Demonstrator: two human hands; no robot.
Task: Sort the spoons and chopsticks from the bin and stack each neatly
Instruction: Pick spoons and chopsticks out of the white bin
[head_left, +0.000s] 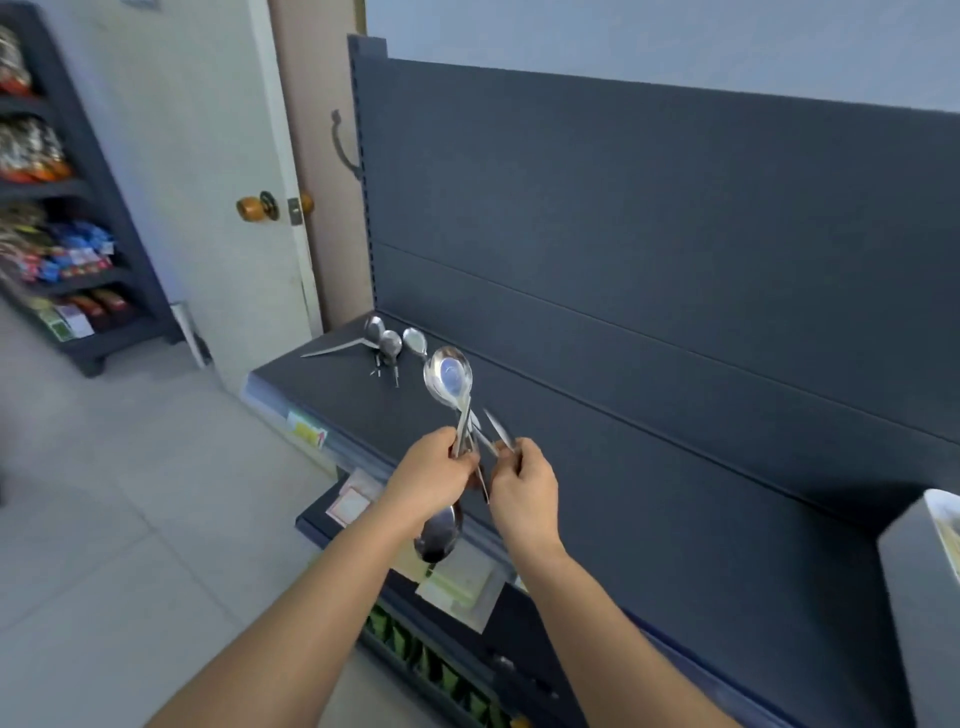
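Both your forearms reach forward over the dark shelf (649, 493), and your hands meet above its front edge. Your left hand (435, 470) is curled tight around a bunch of spoon handles. The top spoon (448, 375) stands bowl up, shiny, its hollow facing you. The bottom spoon (439, 532) hangs bowl down below your wrist. Your right hand (524, 480), just beside the left, pinches a thin metal strip (496, 427) between thumb and fingers; it is too blurred to tell whether it is a chopstick or a handle. Three more spoons (390, 343) lie together at the shelf's far left end, one handle pointing left. A grey bin (914, 571) sits at the right edge, cut off.
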